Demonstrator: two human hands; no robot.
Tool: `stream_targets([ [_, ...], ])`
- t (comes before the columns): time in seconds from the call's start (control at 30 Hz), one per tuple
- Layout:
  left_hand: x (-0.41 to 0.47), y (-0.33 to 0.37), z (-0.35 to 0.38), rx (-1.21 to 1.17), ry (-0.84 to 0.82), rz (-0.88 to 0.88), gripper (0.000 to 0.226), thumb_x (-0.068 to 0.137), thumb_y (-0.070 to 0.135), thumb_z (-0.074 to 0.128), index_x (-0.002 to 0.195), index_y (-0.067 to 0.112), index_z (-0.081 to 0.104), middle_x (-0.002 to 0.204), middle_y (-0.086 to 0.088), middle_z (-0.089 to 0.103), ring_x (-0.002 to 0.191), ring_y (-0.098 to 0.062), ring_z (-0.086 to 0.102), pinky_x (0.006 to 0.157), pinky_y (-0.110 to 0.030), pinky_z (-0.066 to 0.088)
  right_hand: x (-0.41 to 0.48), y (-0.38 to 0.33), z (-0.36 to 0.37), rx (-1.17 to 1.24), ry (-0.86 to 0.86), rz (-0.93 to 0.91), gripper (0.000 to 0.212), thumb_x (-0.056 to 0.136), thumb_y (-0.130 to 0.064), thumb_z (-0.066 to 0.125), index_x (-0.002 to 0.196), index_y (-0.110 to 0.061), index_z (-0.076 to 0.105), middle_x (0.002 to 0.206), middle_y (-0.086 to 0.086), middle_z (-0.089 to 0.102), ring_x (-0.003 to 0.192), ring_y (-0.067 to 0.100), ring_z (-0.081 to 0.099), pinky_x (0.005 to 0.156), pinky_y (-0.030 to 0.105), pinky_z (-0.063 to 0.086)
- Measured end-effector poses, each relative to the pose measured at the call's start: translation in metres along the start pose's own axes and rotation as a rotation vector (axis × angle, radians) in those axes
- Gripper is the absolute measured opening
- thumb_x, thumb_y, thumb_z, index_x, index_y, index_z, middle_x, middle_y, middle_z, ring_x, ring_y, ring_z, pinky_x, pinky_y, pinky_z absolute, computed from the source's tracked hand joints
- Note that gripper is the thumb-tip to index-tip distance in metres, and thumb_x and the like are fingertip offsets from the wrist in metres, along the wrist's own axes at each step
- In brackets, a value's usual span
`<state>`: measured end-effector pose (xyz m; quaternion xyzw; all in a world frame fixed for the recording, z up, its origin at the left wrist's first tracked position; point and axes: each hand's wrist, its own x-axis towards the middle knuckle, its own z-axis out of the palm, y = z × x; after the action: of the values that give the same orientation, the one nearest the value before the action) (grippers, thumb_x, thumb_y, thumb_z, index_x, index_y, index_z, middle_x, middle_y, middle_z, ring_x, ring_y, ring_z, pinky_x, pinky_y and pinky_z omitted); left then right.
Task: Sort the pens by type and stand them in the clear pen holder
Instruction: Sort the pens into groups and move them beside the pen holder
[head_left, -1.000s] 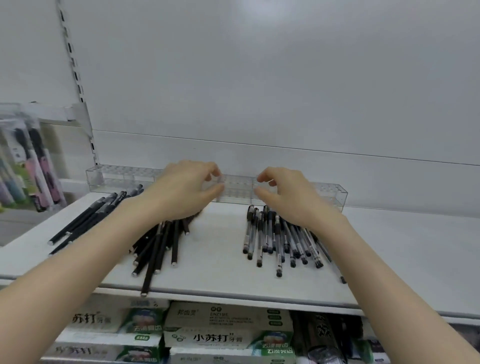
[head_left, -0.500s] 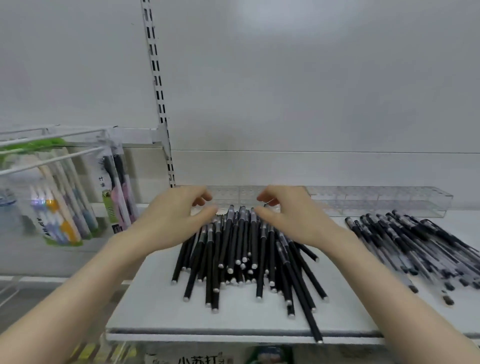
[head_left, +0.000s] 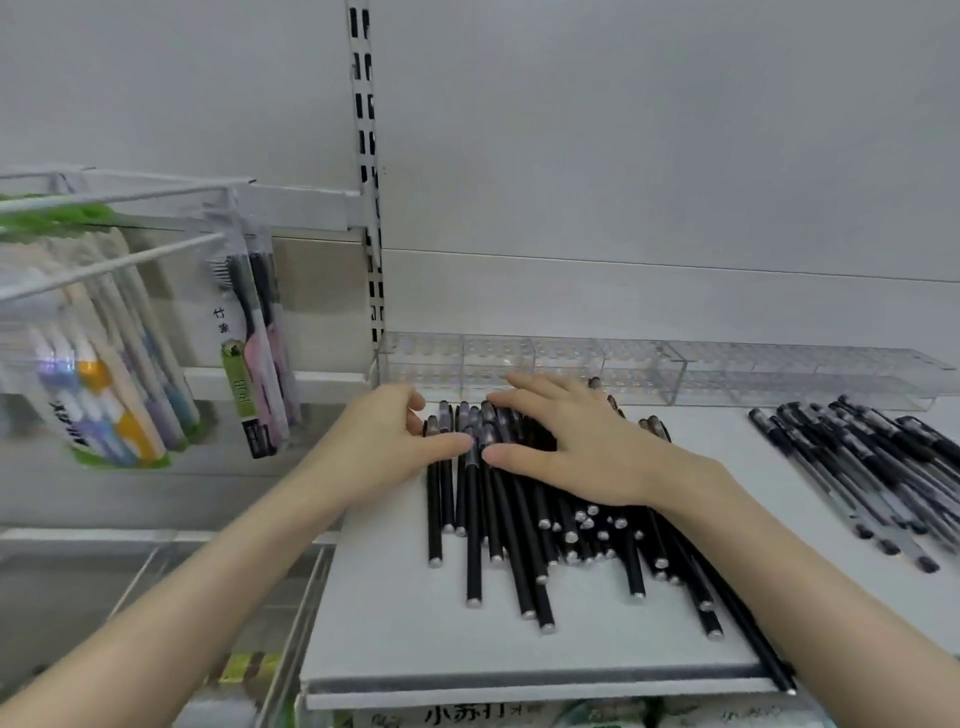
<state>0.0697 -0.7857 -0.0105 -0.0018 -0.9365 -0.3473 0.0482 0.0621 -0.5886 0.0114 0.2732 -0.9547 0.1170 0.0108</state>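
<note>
A heap of slim black pens (head_left: 519, 545) with silver ends lies on the white shelf (head_left: 395, 623). My right hand (head_left: 571, 452) rests flat on top of the heap with straight, spread fingers. At the heap's left edge, my left hand (head_left: 379, 441) has its fingers loosely curled and its thumb touching the pens; it holds nothing. The clear pen holder (head_left: 519, 358) runs along the back wall just beyond my fingertips, and no pen stands in it. A second heap of pens with clear barrels (head_left: 857, 457) lies at the right.
Packs of toothbrushes (head_left: 249, 353) hang from white hooks at the left, beyond the shelf's left edge. A slotted upright (head_left: 366, 156) rises behind the holder's left end. Boxes (head_left: 467, 717) sit on the shelf below.
My view has swung left from the clear-barrelled heap to the black heap. Both hands came down onto the black pens, the right one flattening out on them.
</note>
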Motion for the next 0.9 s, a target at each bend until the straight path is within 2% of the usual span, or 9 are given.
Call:
stream_targets([
  [0.1, 0.002, 0.005, 0.002, -0.070, -0.046, -0.008, 0.076, 0.072, 0.045, 0.077, 0.130, 0.007, 0.046, 0.097, 0.005, 0.058, 0.082, -0.014, 0.065, 0.081, -0.035, 0.054, 0.002, 0.002, 0.002, -0.002, -0.020, 0.007, 0.063, 0.088, -0.061, 0.044, 0.145, -0.038, 0.030, 0.159, -0.011, 0.013, 0.146, 0.014, 0.007, 0.117, 0.043, 0.006],
  [0.17, 0.005, 0.008, 0.001, -0.151, -0.093, -0.044, 0.070, 0.073, 0.035, 0.079, 0.128, 0.005, 0.047, 0.092, 0.006, 0.061, 0.068, -0.008, 0.066, 0.073, -0.027, 0.054, 0.001, 0.004, 0.003, 0.004, -0.022, 0.001, 0.064, 0.088, -0.063, 0.042, 0.145, -0.038, 0.030, 0.159, -0.013, 0.012, 0.145, 0.012, 0.006, 0.117, 0.042, 0.006],
  [0.33, 0.011, 0.016, -0.003, -0.375, -0.226, -0.109, 0.029, 0.072, 0.010, 0.080, 0.092, -0.003, 0.064, 0.077, -0.012, 0.069, 0.048, -0.012, 0.060, 0.049, -0.021, 0.051, 0.001, 0.005, 0.004, -0.006, -0.015, -0.005, 0.064, 0.087, -0.062, 0.043, 0.145, -0.038, 0.030, 0.159, -0.012, 0.013, 0.145, 0.014, 0.009, 0.117, 0.041, 0.006],
  [0.4, 0.012, 0.016, -0.004, -0.451, -0.257, -0.145, 0.025, 0.072, 0.006, 0.080, 0.089, -0.006, 0.065, 0.080, -0.018, 0.070, 0.052, -0.015, 0.062, 0.048, -0.020, 0.050, 0.001, 0.004, 0.004, -0.004, -0.021, -0.004, 0.063, 0.088, -0.062, 0.042, 0.145, -0.038, 0.030, 0.159, -0.012, 0.013, 0.145, 0.014, 0.008, 0.117, 0.040, 0.006],
  [0.6, 0.007, 0.011, -0.008, -0.618, -0.269, -0.157, 0.013, 0.075, -0.003, 0.073, 0.083, -0.001, 0.064, 0.076, -0.014, 0.070, 0.061, -0.018, 0.068, 0.050, -0.024, 0.053, 0.000, 0.004, 0.002, 0.010, -0.027, 0.006, 0.065, 0.088, -0.062, 0.043, 0.146, -0.037, 0.029, 0.159, -0.012, 0.013, 0.146, 0.016, 0.008, 0.116, 0.040, 0.006],
  [0.67, 0.003, 0.010, -0.011, -0.683, -0.232, -0.152, 0.017, 0.076, -0.004, 0.072, 0.081, 0.008, 0.060, 0.075, -0.010, 0.072, 0.063, -0.018, 0.068, 0.050, -0.026, 0.054, -0.001, 0.003, 0.002, 0.022, -0.018, 0.002, 0.065, 0.088, -0.062, 0.043, 0.146, -0.036, 0.029, 0.159, -0.012, 0.013, 0.146, 0.016, 0.009, 0.116, 0.040, 0.005],
  [0.77, -0.002, 0.012, -0.020, -0.772, -0.175, -0.101, 0.025, 0.075, -0.001, 0.072, 0.089, 0.015, 0.059, 0.078, -0.001, 0.075, 0.067, -0.014, 0.068, 0.053, -0.023, 0.054, -0.002, 0.003, 0.000, 0.057, 0.048, -0.025, 0.063, 0.088, -0.061, 0.043, 0.145, -0.033, 0.034, 0.157, -0.010, 0.020, 0.145, 0.013, 0.014, 0.117, 0.038, 0.005],
  [0.83, -0.003, 0.018, -0.026, -0.835, -0.160, -0.037, 0.029, 0.075, 0.000, 0.072, 0.098, 0.013, 0.061, 0.090, -0.005, 0.075, 0.070, -0.015, 0.069, 0.055, -0.021, 0.055, -0.003, 0.002, -0.005, 0.159, 0.127, -0.052, 0.062, 0.088, -0.058, 0.047, 0.141, -0.028, 0.041, 0.153, -0.009, 0.033, 0.141, 0.009, 0.027, 0.116, 0.034, 0.017],
  [0.9, -0.003, 0.026, -0.030, -0.859, -0.121, 0.034, 0.033, 0.074, 0.001, 0.071, 0.104, 0.010, 0.062, 0.097, -0.008, 0.074, 0.074, -0.017, 0.070, 0.057, -0.023, 0.056, -0.003, -0.002, -0.013, 0.355, 0.147, -0.042, 0.061, 0.087, -0.054, 0.054, 0.139, -0.025, 0.045, 0.142, -0.009, 0.047, 0.130, 0.004, 0.042, 0.107, 0.024, 0.032],
])
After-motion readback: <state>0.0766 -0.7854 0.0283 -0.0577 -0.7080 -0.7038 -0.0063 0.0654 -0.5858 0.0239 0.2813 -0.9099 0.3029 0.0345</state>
